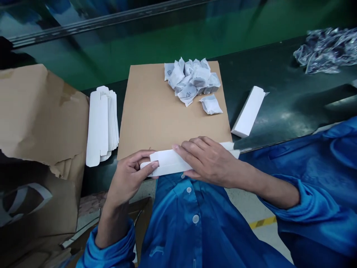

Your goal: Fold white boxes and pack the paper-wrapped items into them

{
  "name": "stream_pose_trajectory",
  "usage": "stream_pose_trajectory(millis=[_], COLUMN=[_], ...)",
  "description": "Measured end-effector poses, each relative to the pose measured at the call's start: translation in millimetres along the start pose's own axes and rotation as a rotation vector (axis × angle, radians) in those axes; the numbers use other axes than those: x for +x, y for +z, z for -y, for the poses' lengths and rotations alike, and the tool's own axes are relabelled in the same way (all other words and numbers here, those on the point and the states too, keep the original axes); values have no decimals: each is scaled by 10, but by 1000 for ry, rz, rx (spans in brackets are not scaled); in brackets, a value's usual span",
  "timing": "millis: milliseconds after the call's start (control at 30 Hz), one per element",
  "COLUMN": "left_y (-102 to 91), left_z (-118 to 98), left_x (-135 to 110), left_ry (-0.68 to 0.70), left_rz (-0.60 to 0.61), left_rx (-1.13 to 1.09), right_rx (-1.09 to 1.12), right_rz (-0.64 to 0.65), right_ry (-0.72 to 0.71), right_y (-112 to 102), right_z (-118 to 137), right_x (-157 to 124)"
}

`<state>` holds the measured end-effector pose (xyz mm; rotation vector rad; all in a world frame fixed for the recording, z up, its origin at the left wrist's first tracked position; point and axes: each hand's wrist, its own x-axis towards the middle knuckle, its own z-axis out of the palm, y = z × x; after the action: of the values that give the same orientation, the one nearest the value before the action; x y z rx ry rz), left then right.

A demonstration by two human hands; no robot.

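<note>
I have the white carton point(170, 162) in both hands, at the near edge of the cardboard sheet point(156, 111). My left hand point(131, 175) pinches its left end, thumb on top and fingers curled under. My right hand point(209, 160) lies over the rest of it, fingers stretched flat along the top face and the thumb on the near side, so both hands are closed on it. I see no print on the carton.

Beyond my right fingertips sits a pile of white sachets point(192, 80) at the sheet's far edge, with one loose sachet point(211, 105) just nearer. Some sachets carry a small dark triangle mark; any lettering is too small to read.

Between my fingers and the pile the sheet is bare. Left of my left fingers, just off the sheet's edge, lies a stack of flat cartons point(102, 124), and further left a torn brown paper wrap point(33, 111). Right of my right hand a closed white box point(249, 111) lies on the dark green table point(279, 85), with crumpled clear wrappers point(329, 48) far beyond it.
</note>
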<state>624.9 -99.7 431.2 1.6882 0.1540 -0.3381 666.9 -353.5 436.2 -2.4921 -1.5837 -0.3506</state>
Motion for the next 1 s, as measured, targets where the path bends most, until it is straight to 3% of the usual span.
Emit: stream_pose_trajectory(millis=[200, 333, 400, 633, 733, 833, 900, 933, 1000], left_y=[46, -20, -20, 37, 54, 278, 526, 646, 807], left_z=[6, -18, -9, 43, 31, 44, 72, 87, 112], left_x=[132, 166, 174, 231, 171, 53, 15, 25, 97], left_ry=[20, -56, -54, 143, 241, 527, 667, 670, 595], left_rz=[-52, 134, 151, -165, -282, -485, -453, -413, -478], left_rx=[-75, -25, -19, 272, 232, 72, 55, 64, 85], right_rx=[-26, 54, 92, 184, 142, -7, -19, 17, 174], right_rz=[19, -42, -72, -61, -102, -259, -329, -331, -272], right_ry=[184, 123, 85, 147, 243, 434, 503, 499, 411], right_y=[12, 43, 69, 65, 43, 88, 151, 178, 195], right_z=[7, -37, -51, -4, -60, -83, -2, 65, 204], right_x=[-43, -84, -93, -106, -106, -56, 6, 38, 89])
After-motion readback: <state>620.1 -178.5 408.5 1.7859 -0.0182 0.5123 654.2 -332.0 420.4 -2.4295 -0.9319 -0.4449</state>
